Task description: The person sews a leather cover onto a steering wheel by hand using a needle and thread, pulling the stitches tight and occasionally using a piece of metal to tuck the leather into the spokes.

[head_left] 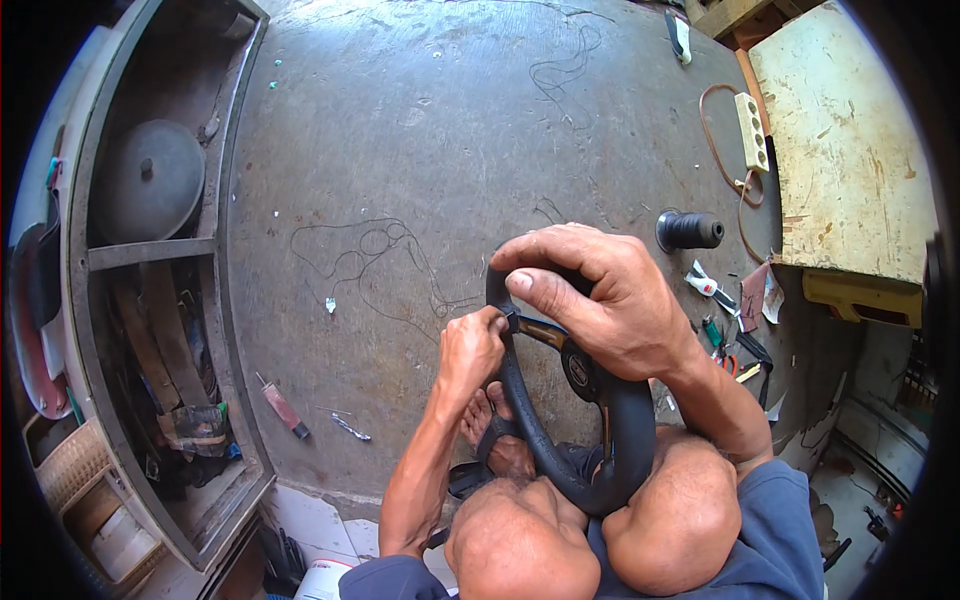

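Note:
A black steering wheel (630,430) stands tilted between my bent knees, its centre badge and brownish spokes facing left. My right hand (610,290) is wrapped over the top of its rim, with the thumb lying along the inner side. At the rim's left side, beside a spoke, my left hand (471,346) is closed in a pinch. Its fingertips touch the rim, but what they pinch is hidden. Thin dark thread (380,240) lies in loose loops on the floor and runs toward the wheel near my left hand.
A black thread spool (690,230) lies right of the wheel, near a small white bottle (705,283) and scattered hand tools (725,345). A power strip (751,132) lies beside a pale cabinet (850,140). At left are a red-handled awl (284,408) and an open shelf frame (150,253).

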`<move>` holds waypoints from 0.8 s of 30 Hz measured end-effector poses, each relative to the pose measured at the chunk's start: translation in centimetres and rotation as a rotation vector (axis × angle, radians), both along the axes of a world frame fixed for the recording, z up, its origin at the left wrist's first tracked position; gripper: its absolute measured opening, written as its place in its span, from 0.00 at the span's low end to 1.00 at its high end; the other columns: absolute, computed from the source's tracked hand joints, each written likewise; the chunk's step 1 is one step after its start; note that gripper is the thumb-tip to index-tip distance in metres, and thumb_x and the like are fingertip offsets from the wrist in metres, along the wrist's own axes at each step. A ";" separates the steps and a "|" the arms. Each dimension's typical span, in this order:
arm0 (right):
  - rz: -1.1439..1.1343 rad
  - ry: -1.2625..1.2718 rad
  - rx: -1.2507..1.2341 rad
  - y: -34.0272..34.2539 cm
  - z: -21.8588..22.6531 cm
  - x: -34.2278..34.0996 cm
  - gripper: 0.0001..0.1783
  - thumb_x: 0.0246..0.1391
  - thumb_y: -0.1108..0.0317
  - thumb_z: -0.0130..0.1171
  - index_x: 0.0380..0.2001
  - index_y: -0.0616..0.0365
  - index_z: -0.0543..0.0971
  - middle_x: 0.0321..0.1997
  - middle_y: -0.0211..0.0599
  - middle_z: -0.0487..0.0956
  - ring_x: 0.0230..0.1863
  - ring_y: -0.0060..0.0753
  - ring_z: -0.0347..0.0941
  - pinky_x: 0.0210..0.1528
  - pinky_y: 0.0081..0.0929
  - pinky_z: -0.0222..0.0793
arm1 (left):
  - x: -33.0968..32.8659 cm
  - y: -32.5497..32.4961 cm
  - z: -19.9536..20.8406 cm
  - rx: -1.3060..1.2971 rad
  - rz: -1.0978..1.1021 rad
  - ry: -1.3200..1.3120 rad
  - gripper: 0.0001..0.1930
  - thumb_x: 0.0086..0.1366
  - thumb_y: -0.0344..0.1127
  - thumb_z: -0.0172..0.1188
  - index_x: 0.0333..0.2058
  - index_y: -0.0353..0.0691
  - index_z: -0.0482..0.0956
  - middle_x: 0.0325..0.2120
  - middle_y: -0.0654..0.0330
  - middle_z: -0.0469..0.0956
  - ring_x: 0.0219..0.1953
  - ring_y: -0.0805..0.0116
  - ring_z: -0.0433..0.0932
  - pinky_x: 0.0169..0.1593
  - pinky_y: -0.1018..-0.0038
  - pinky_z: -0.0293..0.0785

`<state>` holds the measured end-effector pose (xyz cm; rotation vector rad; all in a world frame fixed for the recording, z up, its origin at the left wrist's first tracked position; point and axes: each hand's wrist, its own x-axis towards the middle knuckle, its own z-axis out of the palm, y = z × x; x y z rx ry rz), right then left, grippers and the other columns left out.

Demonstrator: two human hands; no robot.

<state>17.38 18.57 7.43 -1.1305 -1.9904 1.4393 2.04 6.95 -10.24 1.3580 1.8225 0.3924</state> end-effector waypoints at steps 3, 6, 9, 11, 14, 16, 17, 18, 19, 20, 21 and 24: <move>-0.005 0.053 0.131 -0.2 -0.7 -0.3 0.13 0.61 0.65 0.62 0.42 0.64 0.84 0.39 0.48 0.85 0.39 0.47 0.83 0.43 0.37 0.78 | -1.4 -0.3 0.3 -0.003 -0.070 -0.106 0.10 0.68 0.36 0.57 0.37 0.37 0.85 0.30 0.41 0.83 0.37 0.39 0.83 0.42 0.51 0.77; -0.012 0.063 0.084 -0.2 -0.6 -0.3 0.13 0.61 0.66 0.61 0.42 0.65 0.84 0.38 0.48 0.85 0.39 0.46 0.83 0.43 0.37 0.78 | -2.1 -0.9 1.1 -0.068 -0.046 -0.090 0.09 0.68 0.36 0.57 0.36 0.39 0.84 0.28 0.43 0.82 0.35 0.39 0.83 0.40 0.51 0.76; -0.009 0.076 0.066 -0.3 -0.5 -0.6 0.12 0.62 0.67 0.61 0.42 0.65 0.84 0.38 0.48 0.85 0.39 0.45 0.83 0.43 0.36 0.78 | -1.6 -1.4 0.5 -0.008 -0.002 -0.026 0.08 0.67 0.35 0.58 0.36 0.41 0.84 0.27 0.44 0.82 0.34 0.40 0.83 0.38 0.52 0.76; -0.005 0.068 0.048 -0.3 -0.4 -0.5 0.12 0.62 0.67 0.61 0.42 0.65 0.84 0.38 0.48 0.85 0.40 0.44 0.83 0.43 0.36 0.78 | -1.7 -1.5 0.2 -0.056 0.026 -0.051 0.08 0.67 0.33 0.58 0.38 0.42 0.85 0.29 0.46 0.83 0.35 0.43 0.84 0.40 0.55 0.77; -0.022 0.061 0.029 -0.3 -0.5 -0.4 0.12 0.62 0.67 0.61 0.42 0.65 0.84 0.39 0.48 0.85 0.40 0.44 0.83 0.44 0.36 0.78 | -2.0 -1.5 -0.4 -0.116 0.047 -0.085 0.09 0.66 0.31 0.58 0.41 0.43 0.86 0.30 0.49 0.85 0.35 0.49 0.85 0.41 0.58 0.77; -0.023 0.061 0.042 -0.4 -0.6 -0.4 0.12 0.62 0.67 0.61 0.42 0.65 0.84 0.39 0.48 0.85 0.40 0.45 0.83 0.44 0.37 0.78 | -2.2 -1.5 -0.7 -0.128 0.038 -0.095 0.10 0.66 0.31 0.58 0.42 0.43 0.86 0.30 0.50 0.85 0.34 0.51 0.86 0.40 0.60 0.78; -0.026 0.062 0.052 -0.4 -0.5 -0.3 0.12 0.62 0.67 0.61 0.42 0.65 0.84 0.40 0.48 0.85 0.40 0.45 0.83 0.44 0.37 0.78 | -2.2 -1.6 -0.7 -0.110 0.048 -0.136 0.10 0.66 0.30 0.57 0.42 0.43 0.86 0.30 0.50 0.85 0.33 0.53 0.86 0.40 0.61 0.77; -0.025 0.063 0.056 -0.4 -0.5 -0.4 0.12 0.62 0.67 0.61 0.42 0.65 0.84 0.40 0.48 0.85 0.40 0.45 0.83 0.44 0.37 0.78 | -2.2 -1.6 -0.7 -0.093 0.058 -0.176 0.11 0.67 0.30 0.56 0.43 0.43 0.86 0.29 0.51 0.85 0.33 0.55 0.86 0.40 0.62 0.77; -0.028 0.070 0.055 -0.4 -0.6 -0.4 0.12 0.62 0.67 0.61 0.43 0.64 0.84 0.40 0.48 0.85 0.40 0.45 0.83 0.44 0.37 0.78 | -2.2 -1.4 -0.4 -0.093 0.056 -0.176 0.11 0.67 0.30 0.56 0.43 0.43 0.86 0.29 0.51 0.85 0.33 0.55 0.86 0.40 0.62 0.77; -0.030 0.076 0.053 -0.5 -0.7 -0.3 0.12 0.62 0.66 0.61 0.43 0.64 0.84 0.40 0.48 0.85 0.40 0.46 0.83 0.44 0.37 0.78 | -2.1 -1.2 0.1 -0.119 0.052 -0.183 0.11 0.67 0.29 0.56 0.43 0.43 0.86 0.30 0.51 0.85 0.33 0.56 0.86 0.40 0.62 0.77; -0.032 0.076 0.054 -0.4 -0.6 -0.3 0.12 0.62 0.66 0.61 0.43 0.64 0.84 0.40 0.48 0.85 0.40 0.46 0.83 0.44 0.37 0.78 | -2.1 -1.0 0.4 -0.146 0.048 -0.189 0.11 0.67 0.29 0.55 0.43 0.43 0.86 0.30 0.51 0.85 0.33 0.57 0.86 0.40 0.63 0.77; -0.017 0.073 0.068 -0.3 -0.6 -0.3 0.12 0.62 0.66 0.61 0.43 0.64 0.84 0.40 0.48 0.85 0.40 0.46 0.83 0.44 0.37 0.77 | -2.2 -1.1 0.1 -0.145 0.056 -0.198 0.11 0.67 0.29 0.55 0.42 0.42 0.86 0.29 0.50 0.84 0.33 0.57 0.86 0.40 0.62 0.77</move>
